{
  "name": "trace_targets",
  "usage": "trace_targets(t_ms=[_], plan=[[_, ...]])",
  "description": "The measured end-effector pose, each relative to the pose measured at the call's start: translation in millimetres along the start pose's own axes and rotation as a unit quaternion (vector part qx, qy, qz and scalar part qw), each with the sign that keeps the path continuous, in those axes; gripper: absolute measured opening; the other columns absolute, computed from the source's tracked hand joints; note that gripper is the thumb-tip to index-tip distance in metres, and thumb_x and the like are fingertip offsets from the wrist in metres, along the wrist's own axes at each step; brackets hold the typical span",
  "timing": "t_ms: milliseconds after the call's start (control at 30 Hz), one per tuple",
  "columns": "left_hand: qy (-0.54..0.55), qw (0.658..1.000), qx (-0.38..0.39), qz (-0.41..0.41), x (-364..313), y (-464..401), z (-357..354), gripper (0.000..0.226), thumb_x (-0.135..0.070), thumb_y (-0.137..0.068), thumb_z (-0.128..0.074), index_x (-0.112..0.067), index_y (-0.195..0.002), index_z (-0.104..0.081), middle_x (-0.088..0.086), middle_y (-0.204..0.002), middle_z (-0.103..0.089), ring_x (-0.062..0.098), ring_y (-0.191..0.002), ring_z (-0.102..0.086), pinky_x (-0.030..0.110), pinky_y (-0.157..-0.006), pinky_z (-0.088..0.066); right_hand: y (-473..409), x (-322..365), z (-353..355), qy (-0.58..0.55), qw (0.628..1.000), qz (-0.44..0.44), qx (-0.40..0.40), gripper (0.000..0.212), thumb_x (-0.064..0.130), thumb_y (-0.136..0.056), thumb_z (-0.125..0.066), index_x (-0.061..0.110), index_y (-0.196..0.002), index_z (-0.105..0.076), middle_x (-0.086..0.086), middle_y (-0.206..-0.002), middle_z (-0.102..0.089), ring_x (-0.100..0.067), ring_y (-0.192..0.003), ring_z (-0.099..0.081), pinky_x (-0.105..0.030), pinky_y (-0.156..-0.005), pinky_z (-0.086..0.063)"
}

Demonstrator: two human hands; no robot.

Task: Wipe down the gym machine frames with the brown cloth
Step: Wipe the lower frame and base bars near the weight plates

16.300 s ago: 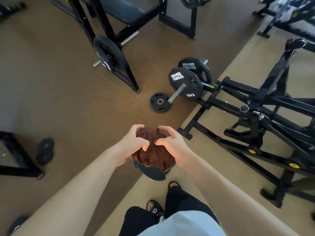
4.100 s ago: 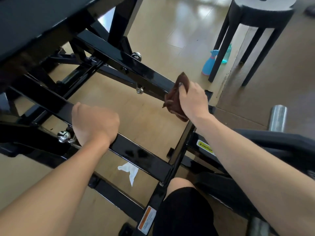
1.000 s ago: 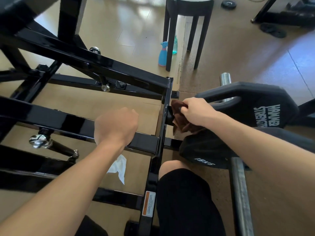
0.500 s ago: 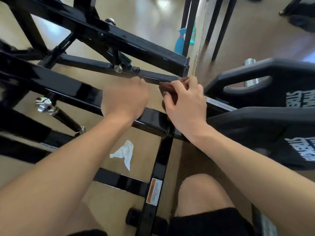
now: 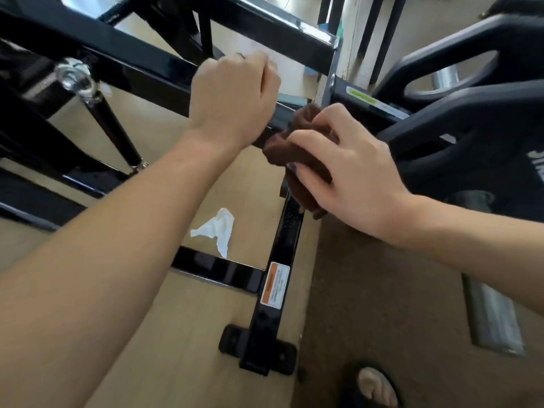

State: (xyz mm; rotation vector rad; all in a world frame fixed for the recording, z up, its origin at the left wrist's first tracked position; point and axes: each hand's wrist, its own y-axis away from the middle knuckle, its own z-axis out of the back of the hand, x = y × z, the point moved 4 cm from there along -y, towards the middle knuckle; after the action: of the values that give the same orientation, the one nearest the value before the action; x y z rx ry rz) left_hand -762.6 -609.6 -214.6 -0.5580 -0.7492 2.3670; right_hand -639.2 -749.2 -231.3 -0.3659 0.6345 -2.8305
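Cloth (image 5: 297, 151), bunched in the right hand (image 5: 350, 172), has shifted from the upright onto the frame (image 5: 287, 231) junction at centre; left hand (image 5: 232, 95) still grips the crossbar, so wiping continues.

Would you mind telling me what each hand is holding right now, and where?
The right hand grips the bunched brown cloth around its middle, against the frame. The left hand grips a black frame bar.

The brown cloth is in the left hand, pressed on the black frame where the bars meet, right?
Not quite: the head view shows the brown cloth in the right hand, pressed on the black frame where the bars meet. The left hand grips a bar.
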Motion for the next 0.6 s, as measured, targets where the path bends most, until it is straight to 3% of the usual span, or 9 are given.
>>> trace_targets(t_ms=[133,200,267,433,533,600], plan=[[-0.01,0.992,-0.047,-0.117,3.6,53.6,2.3,0.026,-0.025,-0.1,-0.046,-0.009,-0.113,-0.063,0.012,-0.118,-0.063,0.028,-0.11,-0.058,0.038,-0.105,-0.038,43.1,13.9,-31.5,0.063,0.98,0.149,0.115,0.04,0.032,-0.1,-0.054,0.01,-0.133,-0.061,-0.02,-0.13,-0.054,-0.03,-0.107,-0.059,-0.042,-0.087,-0.056],[-0.017,0.985,-0.069,-0.156,15.3,65.5,2.8,0.025,-0.018,-0.094,-0.054,-0.007,-0.115,-0.063,0.016,-0.124,-0.063,0.032,-0.115,-0.058,0.039,-0.106,-0.039,63.3,15.8,-63.1,0.058,0.96,0.16,0.222,0.043,0.038,-0.101,-0.05,0.018,-0.139,-0.057,-0.014,-0.137,-0.051,-0.027,-0.116,-0.057,-0.044,-0.095,-0.055],[-0.036,0.978,-0.092,-0.184,23.6,70.3,2.2,0.026,-0.015,-0.091,-0.056,-0.009,-0.117,-0.059,0.018,-0.126,-0.063,0.031,-0.117,-0.055,0.038,-0.106,-0.039,74.4,11.3,-95.8,0.05,0.949,0.115,0.289,0.044,0.045,-0.104,-0.046,0.028,-0.144,-0.05,-0.004,-0.142,-0.045,-0.02,-0.121,-0.052,-0.039,-0.101,-0.051],[-0.078,0.951,-0.098,-0.283,24.6,84.9,-6.0,0.024,-0.012,-0.094,-0.042,-0.012,-0.114,-0.055,0.024,-0.13,-0.062,0.04,-0.135,-0.051,0.05,-0.113,-0.036,67.9,-4.5,-157.1,-0.022,0.967,-0.042,0.252,0.038,0.045,-0.105,-0.048,0.035,-0.141,-0.051,0.004,-0.137,-0.048,-0.016,-0.121,-0.049,-0.034,-0.103,-0.047],[-0.068,0.944,-0.098,-0.308,31.2,103.0,-15.5,0.022,-0.01,-0.093,-0.043,-0.011,-0.11,-0.057,0.02,-0.129,-0.062,0.038,-0.136,-0.05,0.051,-0.119,-0.031,80.5,-1.9,-184.0,0.019,0.961,0.022,0.274,0.039,0.049,-0.105,-0.041,0.039,-0.142,-0.046,0.004,-0.145,-0.043,-0.021,-0.125,-0.043,-0.038,-0.108,-0.041],[-0.035,0.952,-0.047,-0.299,33.5,133.5,-34.3,0.02,-0.007,-0.089,-0.049,-0.009,-0.105,-0.06,0.016,-0.117,-0.066,0.032,-0.116,-0.06,0.047,-0.116,-0.035,90.2,-2.5,-191.0,0.021,0.964,0.024,0.263,0.041,0.05,-0.104,-0.037,0.037,-0.142,-0.044,0.001,-0.149,-0.04,-0.025,-0.131,-0.038,-0.043,-0.112,-0.038]])
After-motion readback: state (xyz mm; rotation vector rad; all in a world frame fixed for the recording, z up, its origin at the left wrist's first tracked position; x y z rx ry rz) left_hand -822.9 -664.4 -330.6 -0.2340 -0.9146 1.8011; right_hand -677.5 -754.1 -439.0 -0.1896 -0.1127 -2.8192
